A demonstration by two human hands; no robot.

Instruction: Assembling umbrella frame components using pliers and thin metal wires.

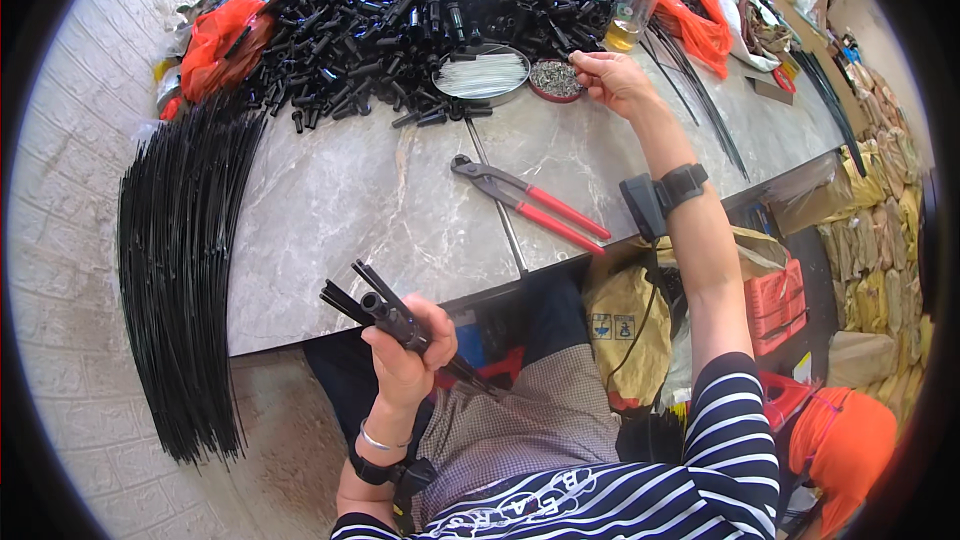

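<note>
My left hand (410, 345), held above my lap at the table's front edge, is closed around a black hollow tube (388, 315) and several thin black rods (343, 302). The tube's open end points up and away from me. Out at the far side, my right hand (615, 82) has thumb and forefinger pinched beside a round red dish (556, 81) of tiny metal pieces. What those fingertips hold is too small to make out. Left of the dish lies a round metal tray (526, 77) with thin white sticks. Pincers with red handles (540, 208) rest on the table.
A large heap of short black tubular parts (430, 10) covers the table's back. Long black rods (185, 280) hang over its left edge. A glass jar (636, 5) of yellowish liquid stands beyond my right hand. Red bags (222, 40) lie at the back left.
</note>
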